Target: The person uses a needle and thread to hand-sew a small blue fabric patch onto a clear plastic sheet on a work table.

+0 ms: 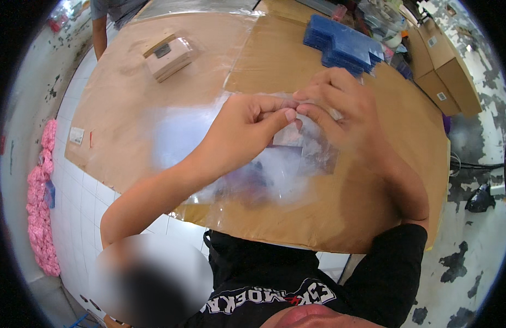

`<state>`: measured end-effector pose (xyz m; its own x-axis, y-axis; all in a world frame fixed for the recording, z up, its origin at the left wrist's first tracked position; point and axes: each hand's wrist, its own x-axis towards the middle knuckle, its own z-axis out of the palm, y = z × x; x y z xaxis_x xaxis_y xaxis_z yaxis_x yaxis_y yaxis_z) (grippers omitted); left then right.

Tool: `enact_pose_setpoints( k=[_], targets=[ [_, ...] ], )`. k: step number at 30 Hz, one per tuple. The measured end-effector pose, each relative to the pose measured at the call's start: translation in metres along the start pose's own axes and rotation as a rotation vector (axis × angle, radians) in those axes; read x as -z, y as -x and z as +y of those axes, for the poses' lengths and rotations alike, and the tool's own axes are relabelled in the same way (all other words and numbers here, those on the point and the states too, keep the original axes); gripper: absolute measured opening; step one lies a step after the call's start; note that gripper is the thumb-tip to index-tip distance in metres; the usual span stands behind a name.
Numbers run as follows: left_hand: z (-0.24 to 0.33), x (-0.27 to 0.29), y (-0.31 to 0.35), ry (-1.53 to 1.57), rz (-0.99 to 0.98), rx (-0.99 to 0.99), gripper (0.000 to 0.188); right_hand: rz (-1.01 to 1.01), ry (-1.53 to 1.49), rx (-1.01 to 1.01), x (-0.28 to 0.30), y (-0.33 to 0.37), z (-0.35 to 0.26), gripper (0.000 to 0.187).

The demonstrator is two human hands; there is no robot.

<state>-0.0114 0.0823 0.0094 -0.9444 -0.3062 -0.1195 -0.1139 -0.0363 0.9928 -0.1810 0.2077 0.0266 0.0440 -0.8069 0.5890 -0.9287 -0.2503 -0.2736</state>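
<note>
My left hand (pixel 247 123) and my right hand (pixel 349 109) meet above the middle of the table, thumbs and fingertips pinched close together. Between them they grip the upper edge of a clear plastic piece (pixel 321 153), which looks like a thin bag and hangs below my fingers. Its far corner shows behind the fingertips. Glossy clear plastic (pixel 179 131) lies beneath and to the left, blurred, so I cannot tell how many pieces there are.
Brown sheeting covers the table (pixel 209 60). A wooden block (pixel 169 59) sits far left, a stack of blue plastic pieces (pixel 340 46) far right. Cardboard boxes (pixel 447 68) stand beyond the right edge. Another person's arm (pixel 99 35) shows far left; a pink bundle (pixel 42 208) stands by the wall.
</note>
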Motion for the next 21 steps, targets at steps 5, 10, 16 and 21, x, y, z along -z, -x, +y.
enact_pose_setpoints(
  k=[5,10,16,21],
  targets=[
    [-0.002,-0.003,0.005,-0.017,0.006,-0.066,0.029,0.06,-0.031,-0.02,-0.003,0.01,-0.009,0.022],
    [-0.004,0.0,0.009,0.334,-0.026,-0.034,0.03,0.127,-0.061,0.042,-0.005,0.012,-0.014,0.026],
    [-0.01,-0.001,0.014,0.211,0.008,-0.141,0.026,0.155,-0.083,0.097,-0.009,0.012,-0.02,0.027],
    [-0.013,0.0,0.018,0.161,0.054,-0.191,0.022,0.124,-0.087,0.106,-0.008,0.009,-0.023,0.026]
  ],
)
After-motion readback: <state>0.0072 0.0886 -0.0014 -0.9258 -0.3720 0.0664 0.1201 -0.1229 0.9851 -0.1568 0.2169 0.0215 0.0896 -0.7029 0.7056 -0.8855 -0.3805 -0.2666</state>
